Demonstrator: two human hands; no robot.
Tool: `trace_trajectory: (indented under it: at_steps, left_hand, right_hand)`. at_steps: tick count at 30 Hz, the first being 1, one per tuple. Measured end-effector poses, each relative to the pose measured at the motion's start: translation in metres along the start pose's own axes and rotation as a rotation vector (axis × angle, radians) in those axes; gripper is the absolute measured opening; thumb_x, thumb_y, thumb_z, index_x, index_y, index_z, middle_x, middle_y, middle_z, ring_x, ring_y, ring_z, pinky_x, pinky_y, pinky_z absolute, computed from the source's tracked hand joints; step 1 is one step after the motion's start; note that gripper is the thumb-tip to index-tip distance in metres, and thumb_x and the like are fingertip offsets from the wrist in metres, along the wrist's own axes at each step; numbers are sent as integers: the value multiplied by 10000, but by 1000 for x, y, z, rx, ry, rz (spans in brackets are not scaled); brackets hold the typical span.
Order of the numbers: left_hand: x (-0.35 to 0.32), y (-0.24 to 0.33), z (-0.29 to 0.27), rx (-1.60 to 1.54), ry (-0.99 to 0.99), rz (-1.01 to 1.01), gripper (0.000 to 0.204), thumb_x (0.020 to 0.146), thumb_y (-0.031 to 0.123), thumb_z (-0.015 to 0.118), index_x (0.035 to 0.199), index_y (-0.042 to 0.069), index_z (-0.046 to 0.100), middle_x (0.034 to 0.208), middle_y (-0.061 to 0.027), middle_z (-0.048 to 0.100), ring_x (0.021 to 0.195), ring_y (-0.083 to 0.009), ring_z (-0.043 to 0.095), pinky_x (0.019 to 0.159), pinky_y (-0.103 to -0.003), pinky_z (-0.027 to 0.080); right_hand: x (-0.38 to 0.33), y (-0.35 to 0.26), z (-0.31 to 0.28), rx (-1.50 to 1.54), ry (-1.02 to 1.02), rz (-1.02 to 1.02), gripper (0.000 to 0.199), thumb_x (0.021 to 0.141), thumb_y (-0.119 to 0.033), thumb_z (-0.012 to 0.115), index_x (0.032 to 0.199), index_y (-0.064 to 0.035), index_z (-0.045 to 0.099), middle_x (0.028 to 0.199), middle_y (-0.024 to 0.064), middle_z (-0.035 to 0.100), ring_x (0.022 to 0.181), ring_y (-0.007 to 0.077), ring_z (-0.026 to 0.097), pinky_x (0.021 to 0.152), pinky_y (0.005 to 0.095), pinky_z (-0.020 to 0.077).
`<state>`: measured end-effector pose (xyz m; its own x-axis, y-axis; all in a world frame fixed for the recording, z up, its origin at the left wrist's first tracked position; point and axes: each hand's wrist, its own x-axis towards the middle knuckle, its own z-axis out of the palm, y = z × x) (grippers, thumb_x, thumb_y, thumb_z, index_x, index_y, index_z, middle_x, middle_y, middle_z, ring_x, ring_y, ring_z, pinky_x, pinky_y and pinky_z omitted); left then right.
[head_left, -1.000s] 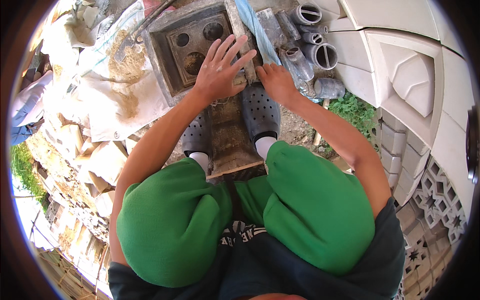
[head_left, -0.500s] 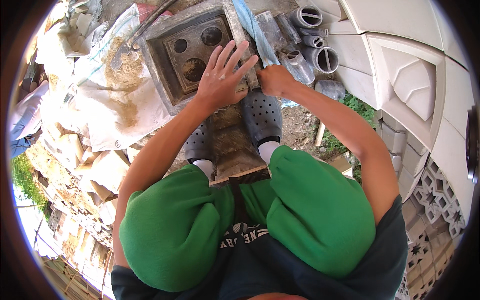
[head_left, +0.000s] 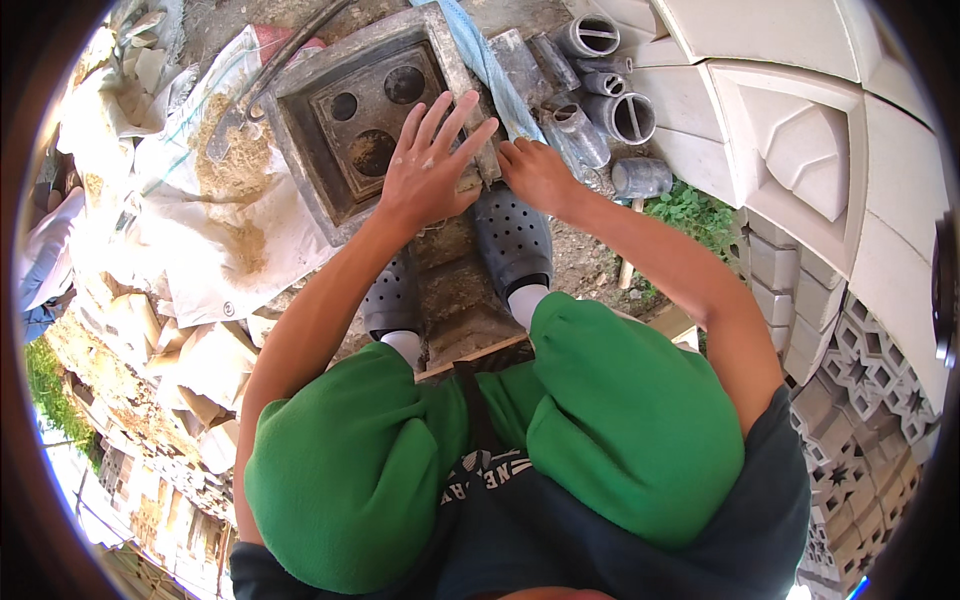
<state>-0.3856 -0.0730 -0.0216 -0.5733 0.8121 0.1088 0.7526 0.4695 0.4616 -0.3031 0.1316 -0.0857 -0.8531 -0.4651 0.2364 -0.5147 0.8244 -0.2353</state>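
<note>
A square grey mould lies tilted in front of my feet, its inner panel showing three round holes. Over its near right corner my left hand is open, fingers spread, the palm against or just above the rim. My right hand is at the outer side of that same corner. Its fingers are curled toward the mould's edge, and what they grip, if anything, is hidden. Along the mould's right side runs a light blue cloth strip, ending close to my right hand. My dark perforated clog sits right below the corner.
Several grey pipe-like cylinders lie right of the mould. White cast blocks stand along the right, with patterned openwork blocks nearer. At left, a white sack carries sandy material, beside a dark hose. Another person's clothing shows at the far left.
The view has shifted slightly, so the mould sits further left. My right hand has turned, its curled fingers now reaching toward the mould's edge. My left hand stays spread over the corner.
</note>
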Motion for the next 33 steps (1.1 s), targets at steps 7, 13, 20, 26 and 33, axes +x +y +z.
trace_trajectory:
  at_steps: [7, 13, 20, 26, 33]
  left_hand:
    - [3, 3, 0, -6, 11, 5, 888, 611, 246, 834, 1419, 231, 465, 1539, -99, 322, 1409, -341, 304, 1154, -512, 277]
    - [2, 2, 1, 11, -2, 2, 878, 620, 245, 822, 1422, 229, 463, 1539, -101, 322, 1410, -336, 303, 1156, -512, 273]
    - [2, 3, 3, 3, -6, 4, 885, 617, 267, 855, 1413, 238, 470, 1541, -87, 321, 1398, -350, 319, 1143, -523, 294]
    - [4, 4, 1, 2, -6, 16, 878, 623, 252, 846, 1415, 239, 467, 1545, -89, 316, 1398, -347, 319, 1149, -526, 279]
    - [4, 0, -1, 15, 34, -2, 882, 612, 275, 856, 1409, 239, 479, 1543, -89, 326, 1395, -339, 333, 1141, -511, 296]
  right_hand:
    - [14, -4, -10, 35, -445, 363, 75, 764, -128, 605, 783, -57, 623, 673, 114, 648, 655, 312, 673, 562, 430, 523]
    - [35, 5, -22, 197, -715, 378, 140, 716, -130, 592, 739, -45, 701, 746, 197, 686, 751, 373, 694, 650, 466, 552]
    - [47, 7, -34, 261, -931, 387, 188, 662, -87, 604, 792, -20, 723, 814, 225, 691, 837, 400, 686, 697, 459, 555]
    - [47, 12, -33, 296, -924, 369, 203, 671, -81, 598, 820, -13, 719, 825, 223, 690, 845, 401, 681, 698, 471, 547]
    - [7, 2, -25, 303, -329, 346, 341, 745, -168, 689, 1055, -40, 625, 950, 155, 655, 890, 349, 648, 737, 441, 526]
